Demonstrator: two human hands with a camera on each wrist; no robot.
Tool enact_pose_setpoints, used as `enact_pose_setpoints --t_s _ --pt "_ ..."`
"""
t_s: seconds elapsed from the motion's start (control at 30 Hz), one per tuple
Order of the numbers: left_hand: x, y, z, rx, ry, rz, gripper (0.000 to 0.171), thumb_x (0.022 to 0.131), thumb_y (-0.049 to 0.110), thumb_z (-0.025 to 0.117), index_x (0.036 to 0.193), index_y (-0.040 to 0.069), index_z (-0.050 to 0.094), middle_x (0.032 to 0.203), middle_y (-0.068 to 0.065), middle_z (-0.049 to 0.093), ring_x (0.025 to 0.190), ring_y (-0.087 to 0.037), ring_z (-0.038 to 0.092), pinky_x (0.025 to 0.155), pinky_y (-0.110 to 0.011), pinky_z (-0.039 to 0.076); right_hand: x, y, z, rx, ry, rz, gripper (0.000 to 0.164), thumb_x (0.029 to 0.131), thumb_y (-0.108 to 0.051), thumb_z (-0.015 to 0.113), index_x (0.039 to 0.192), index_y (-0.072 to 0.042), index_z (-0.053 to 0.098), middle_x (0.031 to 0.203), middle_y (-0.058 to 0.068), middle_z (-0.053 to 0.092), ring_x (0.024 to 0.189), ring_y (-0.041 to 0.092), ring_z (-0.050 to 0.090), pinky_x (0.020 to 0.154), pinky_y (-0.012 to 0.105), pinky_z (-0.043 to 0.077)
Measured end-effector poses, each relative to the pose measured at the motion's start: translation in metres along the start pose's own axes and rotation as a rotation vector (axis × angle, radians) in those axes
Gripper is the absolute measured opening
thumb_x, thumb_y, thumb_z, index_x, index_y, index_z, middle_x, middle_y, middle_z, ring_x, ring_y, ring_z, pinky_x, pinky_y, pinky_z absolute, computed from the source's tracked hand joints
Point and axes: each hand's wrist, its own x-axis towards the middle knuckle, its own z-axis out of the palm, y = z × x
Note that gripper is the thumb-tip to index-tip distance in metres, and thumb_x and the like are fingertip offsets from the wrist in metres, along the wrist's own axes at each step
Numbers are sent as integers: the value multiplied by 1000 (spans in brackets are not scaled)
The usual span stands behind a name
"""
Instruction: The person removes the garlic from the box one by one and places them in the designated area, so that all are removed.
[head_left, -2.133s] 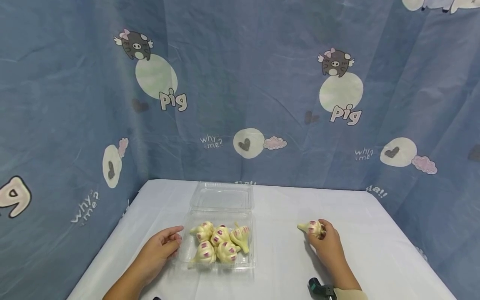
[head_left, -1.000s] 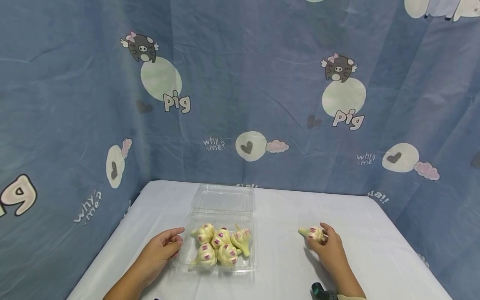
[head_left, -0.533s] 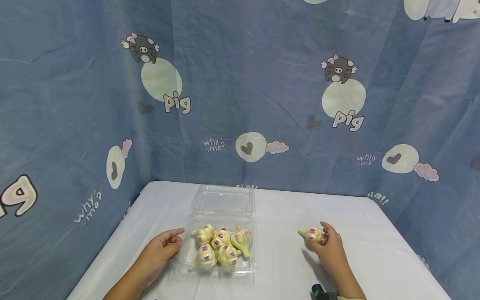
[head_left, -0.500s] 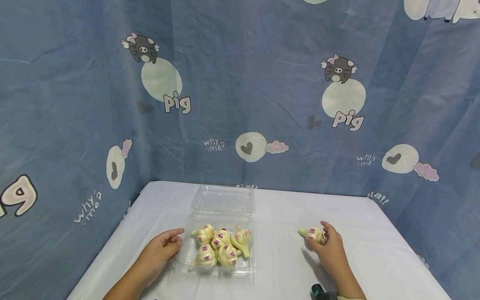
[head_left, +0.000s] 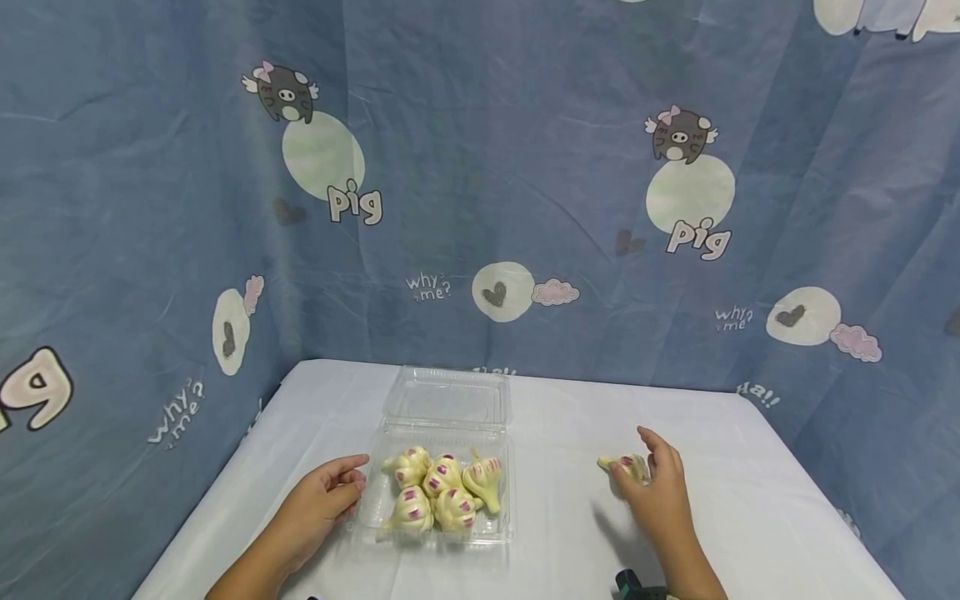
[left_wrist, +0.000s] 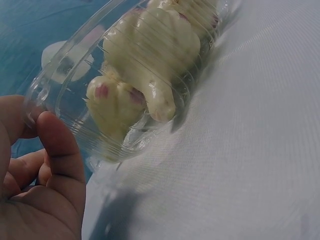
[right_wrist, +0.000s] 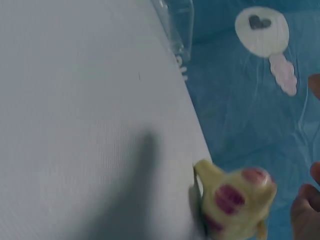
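A clear plastic clamshell box (head_left: pixel 498 443) stands on the white table with its lid (head_left: pixel 447 398) folded back. Several pale garlic bulbs (head_left: pixel 442 477) with purple patches fill its base. At its left side my left hand (head_left: pixel 318 504) pinches the box rim between thumb and forefinger, as the left wrist view shows. A single garlic bulb (head_left: pixel 630 467) lies off to the right, stem toward the left. My right hand (head_left: pixel 660 492) is spread around and above it; in the right wrist view a gap shows between the fingers (right_wrist: pixel 307 200) and this bulb.
A blue curtain (head_left: pixel 555 183) printed with pigs and clouds hangs behind and to the left of the white table (head_left: pixel 555 517). A dark device (head_left: pixel 633 586) is strapped at the right wrist.
My right hand has lifted and loosened from the single garlic bulb, its fingers now further apart. The left hand and the box stay put; the head view shifted slightly.
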Motion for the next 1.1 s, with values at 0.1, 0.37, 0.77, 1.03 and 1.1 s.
enact_pose_setpoints --t_s 0.1,0.37,0.77,1.03,1.1 --pt "0 -1 0 -1 6 0 52 101 2 59 151 -7 46 104 -7 57 79 -13 55 66 -25 53 -3 -9 4 30 -13 -11 74 92 -17 81 154 -5 43 155 24 38 144 45 40 118 59 38" --pt "2 0 1 -11 12 4 52 100 2 60 150 -6 48 106 -8 58 81 -13 56 68 -25 54 -13 -29 17 44 -82 -77 71 92 -14 80 154 -7 44 154 19 40 145 38 41 120 51 38" --pt "3 -1 -1 -15 -6 25 53 100 2 59 151 -7 46 105 -8 58 80 -12 55 68 -24 53 -25 -46 44 148 -147 -196 68 85 -1 83 145 -6 52 146 16 50 142 39 50 114 42 44" --pt "1 -2 -1 -20 -9 21 54 100 2 59 151 -8 46 104 -8 57 78 -12 54 66 -24 53 -34 -52 60 188 -209 -209 67 82 2 85 142 -9 58 141 8 56 134 38 56 110 43 48" --pt "1 -3 -1 -20 -5 19 53 100 2 59 151 -7 46 103 -8 57 78 -12 54 66 -24 52 -36 -54 64 195 -235 -210 66 83 1 85 142 -11 57 140 7 57 133 38 56 111 44 48"
